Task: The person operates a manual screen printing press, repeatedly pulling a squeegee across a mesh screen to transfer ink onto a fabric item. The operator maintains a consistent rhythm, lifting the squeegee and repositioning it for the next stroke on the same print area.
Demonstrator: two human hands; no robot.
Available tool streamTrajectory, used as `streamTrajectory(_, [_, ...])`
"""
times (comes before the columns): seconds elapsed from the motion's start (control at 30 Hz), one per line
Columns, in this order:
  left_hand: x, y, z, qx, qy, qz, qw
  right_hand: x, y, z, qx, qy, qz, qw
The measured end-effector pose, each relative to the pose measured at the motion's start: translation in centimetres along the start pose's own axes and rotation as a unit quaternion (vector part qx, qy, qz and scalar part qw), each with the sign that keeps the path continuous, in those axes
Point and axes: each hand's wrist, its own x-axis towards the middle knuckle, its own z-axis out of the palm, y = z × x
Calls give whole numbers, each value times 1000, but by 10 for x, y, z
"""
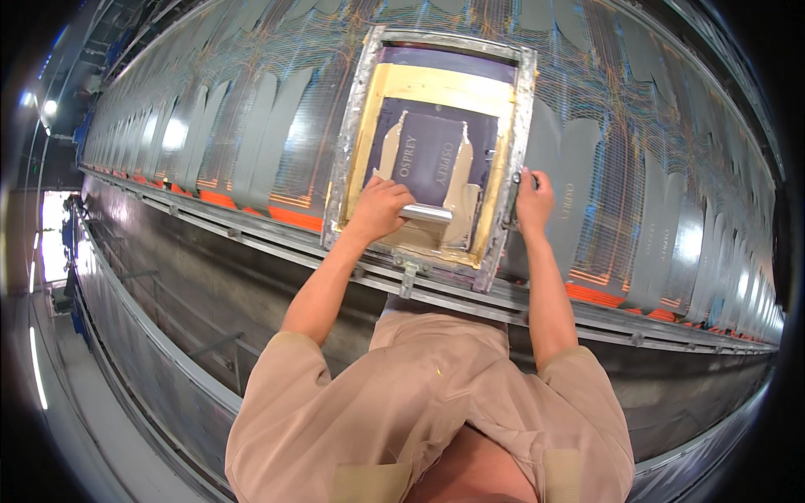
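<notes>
A screen-printing frame (521, 101) with a metal border, yellow tape and a dark mesh bearing pale lettering (423, 155) lies over a long slanted bed. Beige ink (459, 222) pools along the sides and bottom of the mesh. Near the screen's lower part, my left hand (379, 205) is closed around a silver squeegee (428, 212). At the frame's right side, my right hand (533, 199) grips the edge fitting, fingers curled, with part of the grip hidden.
The long printing bed (293, 109) stretches left and right, with rows of grey cut panels (574, 159) and orange strips (599, 293). A metal rail (637, 339) runs along its near edge. Railings and an aisle (38, 444) lie at the lower left.
</notes>
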Motion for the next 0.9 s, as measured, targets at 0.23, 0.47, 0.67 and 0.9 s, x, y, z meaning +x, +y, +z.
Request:
streamTrajectory(0.23, [-73, -37, -22, -6, 12, 7, 1000, -17, -20, 48, -29, -27, 3, 999])
streamTrajectory(0.47, [-86, -48, -17, 9, -20, 34, 999, -16, -24, 52, -106, -47, 87, 989])
streamTrajectory(0.67, [-14, -89, -11, 11, 3, 51, 999, -6, -51, 45, -272, -112, 85, 952])
streamTrajectory(0.9, [109, -146, -20, 3, 11, 46, 999, 38, -148, 87, -53, -319, -153, 934])
